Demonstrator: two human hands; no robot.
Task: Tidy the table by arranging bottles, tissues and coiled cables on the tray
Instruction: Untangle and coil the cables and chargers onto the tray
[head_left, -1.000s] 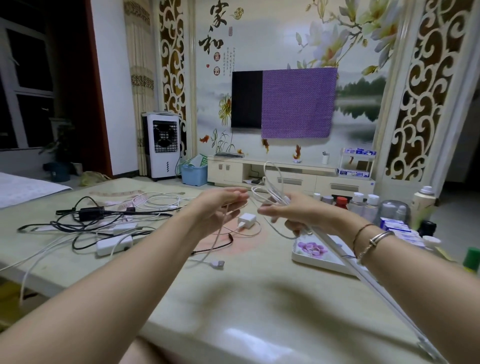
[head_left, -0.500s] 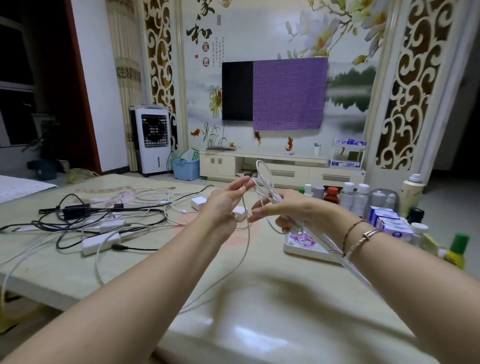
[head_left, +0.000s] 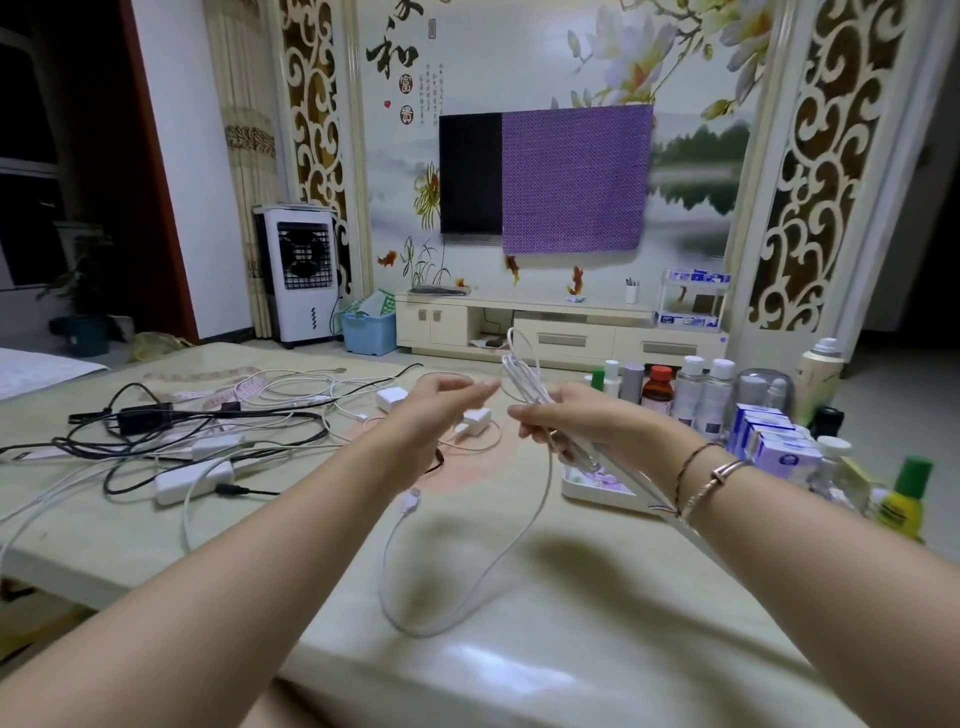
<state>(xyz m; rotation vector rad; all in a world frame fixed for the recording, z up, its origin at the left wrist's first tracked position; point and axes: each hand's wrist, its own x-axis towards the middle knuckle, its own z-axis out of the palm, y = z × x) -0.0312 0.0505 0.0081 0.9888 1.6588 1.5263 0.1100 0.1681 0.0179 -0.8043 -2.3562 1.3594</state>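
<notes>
My right hand (head_left: 569, 423) grips a bundle of folded loops of a white cable (head_left: 521, 371) above the table. A long free length of that cable (head_left: 467, 587) hangs down in a loop over the tabletop and ends in a plug near my left wrist. My left hand (head_left: 434, 410) is held just left of the bundle with fingers extended toward it; whether it pinches the cable is unclear. The white flowered tray (head_left: 597, 486) lies below my right hand. Several bottles (head_left: 691, 389) and blue tissue packs (head_left: 769, 441) stand at the right.
A tangle of black and white cables with adapters (head_left: 192, 441) covers the table's left half. White chargers (head_left: 475, 421) lie behind my hands. A green-capped yellow bottle (head_left: 901, 499) stands near the right edge. The table's front edge is close to me.
The camera has tilted up and moved a bit. My left hand rose to meet the bundle, and the free cable now hangs in a longer loop over the table.
</notes>
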